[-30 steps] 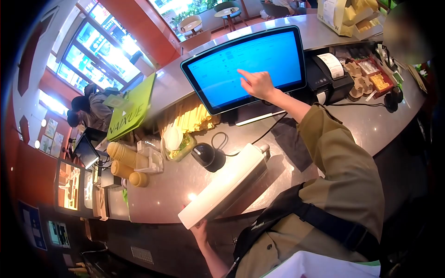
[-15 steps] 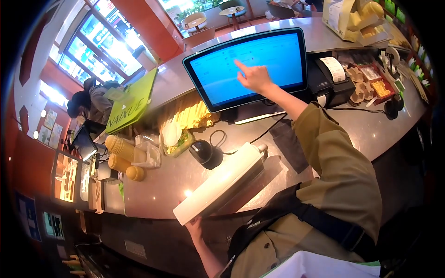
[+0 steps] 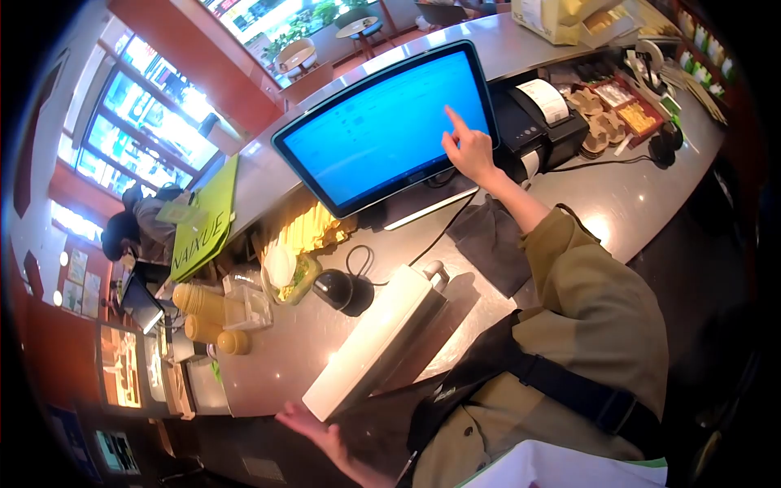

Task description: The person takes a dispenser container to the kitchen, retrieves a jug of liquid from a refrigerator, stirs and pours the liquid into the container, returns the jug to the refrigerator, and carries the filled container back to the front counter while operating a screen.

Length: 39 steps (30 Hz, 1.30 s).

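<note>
My right hand (image 3: 472, 150) points with its index finger stretched out in front of the right part of a touchscreen monitor (image 3: 382, 122), the other fingers curled and nothing held. I cannot tell whether the fingertip touches the blue screen. My left hand (image 3: 313, 431) is off the counter's near edge with fingers spread, holding nothing. It lies just below the lower end of a long white box-shaped device (image 3: 370, 337), which has a rounded knob at its far end. A black scanner-like device (image 3: 333, 285) with a cable sits left of the white device.
A receipt printer (image 3: 541, 122) stands right of the monitor, near brown cup carriers (image 3: 598, 122) and a red tray (image 3: 639, 118). A dark cloth (image 3: 492, 244) lies on the counter. Stacked yellow cups (image 3: 199, 302) and a green sign (image 3: 207, 220) are left. Another person (image 3: 150, 224) bends beyond.
My left hand has come away from the white device's lower end and spread its fingers. My right hand has moved to the right across the screen. The camera view has shifted slightly.
</note>
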### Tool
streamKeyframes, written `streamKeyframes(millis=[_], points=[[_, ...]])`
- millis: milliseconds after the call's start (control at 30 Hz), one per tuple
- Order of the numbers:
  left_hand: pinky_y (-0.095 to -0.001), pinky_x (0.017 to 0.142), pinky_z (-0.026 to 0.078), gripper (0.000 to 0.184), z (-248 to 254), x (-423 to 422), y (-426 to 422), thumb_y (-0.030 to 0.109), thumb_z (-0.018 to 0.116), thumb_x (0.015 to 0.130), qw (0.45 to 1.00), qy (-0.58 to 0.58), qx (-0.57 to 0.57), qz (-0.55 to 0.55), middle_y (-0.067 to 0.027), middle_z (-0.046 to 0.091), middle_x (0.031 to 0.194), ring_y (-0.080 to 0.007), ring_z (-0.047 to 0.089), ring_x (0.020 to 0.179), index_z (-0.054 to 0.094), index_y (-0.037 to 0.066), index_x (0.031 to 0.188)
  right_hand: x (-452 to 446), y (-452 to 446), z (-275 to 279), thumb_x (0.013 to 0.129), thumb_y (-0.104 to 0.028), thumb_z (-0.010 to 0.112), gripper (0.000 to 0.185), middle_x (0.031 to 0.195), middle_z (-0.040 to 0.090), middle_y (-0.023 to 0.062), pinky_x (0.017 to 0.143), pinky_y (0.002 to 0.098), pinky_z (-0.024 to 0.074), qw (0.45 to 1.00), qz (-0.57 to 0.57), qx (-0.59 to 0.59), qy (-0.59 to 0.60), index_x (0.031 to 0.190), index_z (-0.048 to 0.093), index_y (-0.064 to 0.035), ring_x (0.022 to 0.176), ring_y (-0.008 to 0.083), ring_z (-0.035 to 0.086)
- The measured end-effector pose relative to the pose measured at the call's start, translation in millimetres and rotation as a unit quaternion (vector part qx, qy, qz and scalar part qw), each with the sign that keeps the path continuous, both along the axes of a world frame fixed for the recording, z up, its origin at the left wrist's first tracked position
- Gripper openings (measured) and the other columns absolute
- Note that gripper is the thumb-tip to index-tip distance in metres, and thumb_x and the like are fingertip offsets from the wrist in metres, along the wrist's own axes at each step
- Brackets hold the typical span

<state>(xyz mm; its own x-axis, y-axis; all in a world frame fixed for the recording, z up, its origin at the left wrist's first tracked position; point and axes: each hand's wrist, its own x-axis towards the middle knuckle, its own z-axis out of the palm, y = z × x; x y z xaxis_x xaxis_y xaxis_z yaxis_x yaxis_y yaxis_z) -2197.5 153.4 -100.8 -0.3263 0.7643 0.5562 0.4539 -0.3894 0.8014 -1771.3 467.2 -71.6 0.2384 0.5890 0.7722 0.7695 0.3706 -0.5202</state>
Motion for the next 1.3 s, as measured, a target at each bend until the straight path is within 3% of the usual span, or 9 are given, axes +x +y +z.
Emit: streamKeyframes(millis=[33, 100, 133, 233, 533, 667, 767, 1033, 1300], points=[[-0.0403, 0.099, 0.013, 0.106, 14, -4, 2, 0.059, 0.062, 0.058, 0.998, 0.038, 0.035, 0.029, -0.0156, 0.027, 0.128, -0.0264, 0.023, 0.12, 0.008, 0.004, 0.13, 9, 2, 2, 0.072, -0.015, 0.049, 0.043, 0.047, 0.051, 0.0095, 0.04, 0.0331, 0.0412, 1.0, -0.014, 0.006, -0.008, 0.113, 0.045, -0.0023, 0.04, 0.0244, 0.051], [-0.0421, 0.098, 0.016, 0.109, 49, 1, -7, 0.063, 0.058, 0.058, 0.985, 0.132, -0.071, 0.083, -0.0174, 0.026, 0.129, -0.0287, 0.024, 0.12, 0.004, 0.0, 0.13, 24, 9, 7, 0.072, -0.015, 0.049, 0.043, 0.047, 0.051, 0.0096, 0.04, 0.0333, 0.0411, 0.999, -0.036, 0.016, -0.025, 0.113, 0.045, -0.0006, 0.04, 0.0242, 0.051], [-0.0404, 0.097, 0.019, 0.101, 59, 7, -1, 0.063, 0.054, 0.063, 0.98, 0.172, -0.06, 0.079, -0.0191, 0.03, 0.127, -0.0288, 0.028, 0.118, 0.012, 0.0, 0.129, 28, 12, 11, 0.072, -0.013, 0.05, 0.044, 0.048, 0.05, 0.0081, 0.042, 0.0317, 0.0401, 0.998, -0.045, 0.008, -0.036, 0.115, 0.043, -0.0028, 0.041, 0.0221, 0.052], [-0.0382, 0.096, 0.022, 0.091, 67, 20, 17, 0.059, 0.052, 0.068, 0.972, 0.187, -0.123, 0.078, -0.0201, 0.035, 0.123, -0.0286, 0.033, 0.115, 0.02, -0.002, 0.127, 32, 18, 26, 0.072, -0.013, 0.05, 0.045, 0.048, 0.05, 0.0079, 0.041, 0.0309, 0.0403, 0.998, -0.047, 0.031, -0.02, 0.115, 0.043, -0.003, 0.041, 0.0217, 0.052], [-0.0374, 0.093, 0.026, 0.079, 66, 22, 19, 0.055, 0.046, 0.075, 0.968, 0.213, -0.107, 0.077, -0.0203, 0.04, 0.117, -0.0275, 0.038, 0.11, 0.024, 0.0, 0.126, 29, 28, 27, 0.073, -0.015, 0.05, 0.045, 0.047, 0.051, 0.0063, 0.041, 0.0297, 0.0404, 0.997, -0.064, 0.023, -0.048, 0.116, 0.043, -0.0041, 0.04, 0.0205, 0.052], [-0.0368, 0.093, 0.026, 0.082, 62, 16, 12, 0.051, 0.054, 0.071, 0.972, 0.188, -0.128, 0.06, -0.0193, 0.041, 0.117, -0.0272, 0.038, 0.111, 0.024, -0.002, 0.126, 29, 16, 25, 0.073, -0.015, 0.05, 0.041, 0.046, 0.051, 0.0062, 0.041, 0.0301, 0.0401, 0.998, -0.049, 0.039, -0.008, 0.113, 0.047, -0.0053, 0.04, 0.0206, 0.052], [-0.0364, 0.093, 0.026, 0.089, 59, 16, 5, 0.054, 0.058, 0.067, 0.972, 0.181, -0.147, 0.041, -0.0192, 0.041, 0.117, -0.027, 0.038, 0.11, 0.021, 0.0, 0.127, 33, 11, -2, 0.072, -0.014, 0.05, 0.038, 0.044, 0.049, 0.0072, 0.036, 0.0291, 0.0382, 0.997, -0.036, 0.063, -0.034, 0.107, 0.05, -0.0019, 0.036, 0.0202, 0.049], [-0.0356, 0.094, 0.025, 0.103, 50, 18, 4, 0.05, 0.07, 0.053, 0.969, 0.139, -0.204, -0.003, -0.0193, 0.039, 0.119, -0.0265, 0.036, 0.112, 0.019, 0.001, 0.128, 23, 9, -13, 0.07, -0.009, 0.051, 0.032, 0.048, 0.05, 0.0054, 0.035, 0.0281, 0.0349, 0.993, 0.002, 0.083, -0.086, 0.102, 0.056, -0.0077, 0.037, 0.0188, 0.047], [-0.0351, 0.095, 0.024, 0.1, 45, 15, 0, 0.045, 0.071, 0.055, 0.969, 0.143, -0.201, 0.001, -0.0194, 0.035, 0.123, -0.0271, 0.034, 0.114, 0.019, 0.001, 0.128, 11, 22, -3, 0.069, -0.006, 0.051, 0.028, 0.047, 0.049, 0.0046, 0.034, 0.0253, 0.033, 0.989, 0.002, 0.114, -0.096, 0.096, 0.059, -0.0061, 0.036, 0.0149, 0.046]])
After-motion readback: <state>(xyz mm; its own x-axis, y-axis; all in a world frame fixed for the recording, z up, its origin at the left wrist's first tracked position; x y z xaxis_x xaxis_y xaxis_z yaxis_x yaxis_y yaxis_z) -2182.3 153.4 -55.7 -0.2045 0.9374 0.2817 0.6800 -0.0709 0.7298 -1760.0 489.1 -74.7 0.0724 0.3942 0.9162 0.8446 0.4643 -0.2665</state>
